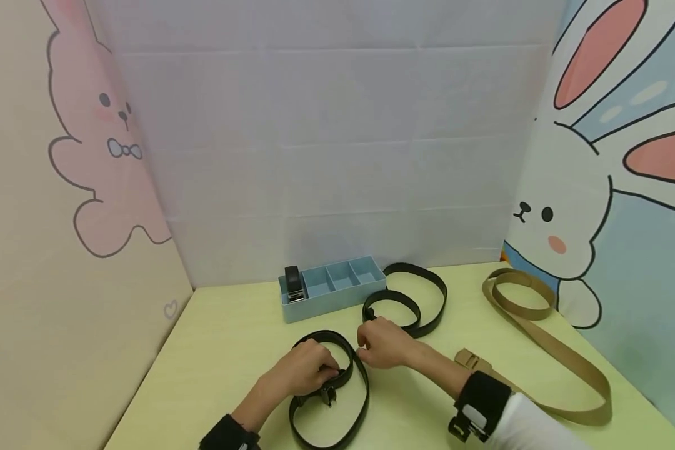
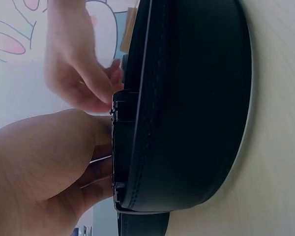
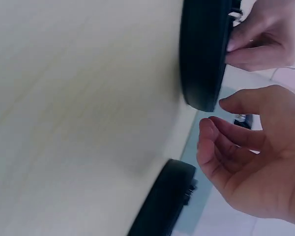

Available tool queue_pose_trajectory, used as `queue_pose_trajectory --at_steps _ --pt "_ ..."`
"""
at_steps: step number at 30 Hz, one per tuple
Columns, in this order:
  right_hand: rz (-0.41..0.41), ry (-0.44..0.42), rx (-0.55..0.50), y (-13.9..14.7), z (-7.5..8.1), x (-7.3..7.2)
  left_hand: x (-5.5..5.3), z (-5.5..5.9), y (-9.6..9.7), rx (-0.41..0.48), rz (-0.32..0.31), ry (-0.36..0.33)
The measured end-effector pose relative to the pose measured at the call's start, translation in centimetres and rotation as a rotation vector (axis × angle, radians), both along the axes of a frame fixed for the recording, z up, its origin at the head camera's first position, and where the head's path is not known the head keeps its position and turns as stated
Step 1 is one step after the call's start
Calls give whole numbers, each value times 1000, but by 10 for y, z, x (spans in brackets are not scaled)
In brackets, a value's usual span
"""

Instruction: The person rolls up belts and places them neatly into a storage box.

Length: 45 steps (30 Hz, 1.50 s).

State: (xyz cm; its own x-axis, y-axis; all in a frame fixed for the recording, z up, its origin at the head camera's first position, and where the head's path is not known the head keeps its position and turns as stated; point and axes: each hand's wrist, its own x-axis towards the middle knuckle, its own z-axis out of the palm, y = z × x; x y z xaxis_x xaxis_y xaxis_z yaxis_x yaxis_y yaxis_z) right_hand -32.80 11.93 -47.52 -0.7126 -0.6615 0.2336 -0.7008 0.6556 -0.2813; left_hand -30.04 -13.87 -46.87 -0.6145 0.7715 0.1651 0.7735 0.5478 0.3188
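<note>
A black belt [image 1: 362,406] stands on its edge in loose loops at the front middle of the table, its metal buckle [image 1: 329,395] at the inner coil. My left hand [image 1: 302,369] pinches the coil near that buckle between thumb and fingers. Just off the belt's right side is my right hand [image 1: 384,344]. In the right wrist view, the right hand [image 3: 255,152] has loosely bent fingers and a gap to the thumb, with nothing between them. Behind it lies a second looped black belt [image 1: 443,294], its buckle partly covered by the right hand in the head view.
At the back, a blue tray [image 1: 332,304] with several compartments has a rolled black belt [image 1: 293,281] in its left one. A tan belt [image 1: 568,359] with a buckle [image 1: 472,360] curves along the right side. White sheeting [image 1: 337,156] closes the back edge.
</note>
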Motion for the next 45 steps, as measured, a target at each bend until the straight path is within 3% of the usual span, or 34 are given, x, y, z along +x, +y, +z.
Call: queue_pose_trajectory --at_steps 3,5,6,8,10,15,18,19,20,22,23,26,27,29,31,42,45 --pt "1 -73 -16 -1 -41 -36 1 -2 1 5 10 -7" --pt "-4 -92 -38 -2 -62 -52 2 -1 2 6 11 3" --pt "-23 -134 -65 -5 -55 -47 2 -1 3 10 8 10" --pt "-36 -133 -102 -4 -62 -52 3 1 3 17 3 18" --pt "-46 -123 -114 -4 -52 -46 3 2 3 25 1 16" --pt "-75 -189 -117 -14 0 -15 4 3 0 29 11 3" --pt "-121 -221 -96 -21 16 -7 4 2 -3 29 14 2" --pt "-131 -211 -85 -23 17 -8 4 2 -4 29 16 0" --pt "-119 -167 -78 -21 2 -20 4 1 -5 29 15 2" --pt "-119 -130 -90 -23 -3 -26 5 1 -6 33 20 -4" --pt "-108 -81 -97 -22 -13 -33 6 1 -7 36 25 -10" --pt "-130 -102 -135 -19 -16 -34 8 1 -7 42 45 -27" --pt "-167 -164 -147 -20 -1 -21 8 1 -8 43 55 -33" --pt "-221 -222 -146 -13 3 -13 10 1 -8 45 76 -41" --pt "-287 -299 -133 -6 17 3 10 1 -10 44 94 -35" --pt "-472 -444 -42 70 24 57 2 -5 -37 -2 164 88" --pt "-475 -512 13 86 30 67 1 -5 -45 34 137 79"
